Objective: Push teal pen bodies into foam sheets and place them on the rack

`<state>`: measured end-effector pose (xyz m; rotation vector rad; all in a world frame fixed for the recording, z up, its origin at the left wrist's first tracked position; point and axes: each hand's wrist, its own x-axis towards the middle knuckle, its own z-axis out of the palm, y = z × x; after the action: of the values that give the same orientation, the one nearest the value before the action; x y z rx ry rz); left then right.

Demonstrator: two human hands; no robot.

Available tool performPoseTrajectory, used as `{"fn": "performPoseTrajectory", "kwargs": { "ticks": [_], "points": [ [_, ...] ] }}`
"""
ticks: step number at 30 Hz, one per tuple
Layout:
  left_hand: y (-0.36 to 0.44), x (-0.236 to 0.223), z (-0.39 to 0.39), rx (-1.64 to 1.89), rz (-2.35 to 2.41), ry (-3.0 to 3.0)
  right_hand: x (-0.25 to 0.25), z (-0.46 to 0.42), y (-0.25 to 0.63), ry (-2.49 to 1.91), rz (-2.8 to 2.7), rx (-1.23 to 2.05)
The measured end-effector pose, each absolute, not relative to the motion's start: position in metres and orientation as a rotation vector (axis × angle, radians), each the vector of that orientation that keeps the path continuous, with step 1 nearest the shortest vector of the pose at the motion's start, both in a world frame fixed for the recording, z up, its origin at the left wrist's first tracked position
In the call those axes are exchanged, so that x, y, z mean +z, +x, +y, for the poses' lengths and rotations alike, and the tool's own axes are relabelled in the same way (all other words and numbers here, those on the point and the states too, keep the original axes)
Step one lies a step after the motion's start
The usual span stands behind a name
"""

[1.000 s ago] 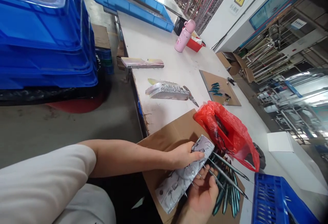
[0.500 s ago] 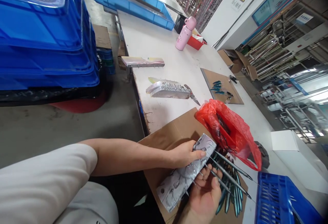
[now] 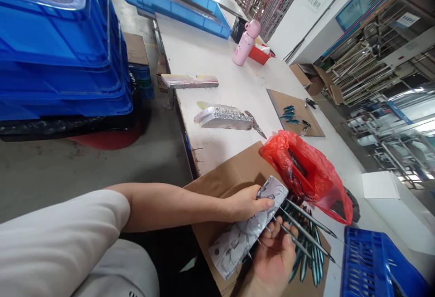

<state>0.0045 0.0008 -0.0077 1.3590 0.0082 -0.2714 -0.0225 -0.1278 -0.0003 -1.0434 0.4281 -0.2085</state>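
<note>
My left hand (image 3: pixel 245 204) grips the upper end of a long silver-grey block (image 3: pixel 247 233) and holds it tilted over a sheet of brown cardboard (image 3: pixel 228 178). Thin metal pins (image 3: pixel 306 230) stick out of the block's far side. My right hand (image 3: pixel 276 260) is below the block, palm up, fingers curled around one of the pins near the block's edge. Teal-tipped pins (image 3: pixel 311 265) lie fanned on the cardboard under the hands. A red plastic bag (image 3: pixel 307 174) with dark pieces inside sits just beyond.
A blue basket (image 3: pixel 374 265) stands at the lower right. On the white table (image 3: pixel 217 61) lie a silver glittery block (image 3: pixel 224 119), a second block (image 3: pixel 188 81), a cardboard sheet with small parts (image 3: pixel 295 113), a pink bottle (image 3: pixel 247 42) and a blue tray (image 3: pixel 183 4). Stacked blue crates (image 3: pixel 61 47) stand left.
The view has drifted slightly. My right fingers have shifted a little along the pins under the block; my left hand keeps its grip on the block.
</note>
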Motion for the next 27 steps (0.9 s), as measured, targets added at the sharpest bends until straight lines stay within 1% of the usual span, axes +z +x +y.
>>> {"fn": "performPoseTrajectory", "kwargs": {
  "ticks": [8,18,23,27],
  "points": [
    [0.005,-0.005,0.001,-0.236,-0.034,1.365,0.006,-0.115,-0.032,-1.351,0.297,-0.471],
    [0.005,-0.007,0.000,-0.191,0.031,1.413,0.014,-0.109,-0.031,-1.364,0.364,-0.403],
    [0.005,-0.006,0.001,-0.214,0.053,1.405,0.009,-0.108,-0.027,-1.377,0.404,-0.397],
    [0.006,-0.008,0.001,-0.246,0.048,1.334,0.018,-0.112,-0.027,-1.429,0.342,-0.370]
  ]
}}
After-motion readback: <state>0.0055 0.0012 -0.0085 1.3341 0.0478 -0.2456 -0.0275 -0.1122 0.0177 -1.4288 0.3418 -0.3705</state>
